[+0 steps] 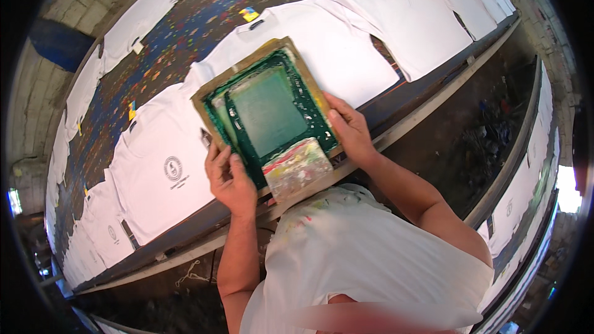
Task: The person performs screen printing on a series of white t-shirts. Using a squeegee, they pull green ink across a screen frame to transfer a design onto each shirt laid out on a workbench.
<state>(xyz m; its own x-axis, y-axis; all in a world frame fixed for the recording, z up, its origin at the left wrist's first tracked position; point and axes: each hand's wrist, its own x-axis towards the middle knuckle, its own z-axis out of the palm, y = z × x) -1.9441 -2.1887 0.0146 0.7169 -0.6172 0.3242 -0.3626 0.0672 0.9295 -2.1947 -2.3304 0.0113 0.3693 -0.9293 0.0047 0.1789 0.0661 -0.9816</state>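
Note:
A wooden screen-printing frame with green mesh is tilted between my two hands, above a white T-shirt on the long table. My left hand grips its left edge near the lower corner, fingers curled against the wood. At the right edge, my right hand clasps the frame with the thumb on top. Across the frame's near end lies a flat block smeared with dried paint, perhaps a squeegee; its lower side is hidden. To the left, another white T-shirt bears a round dark print.
More white T-shirts lie in a row along the table, whose paint-spattered top shows between rows. Small yellow tags sit by the collars. The wooden table edge runs close in front of me. Another table with shirts stands at right.

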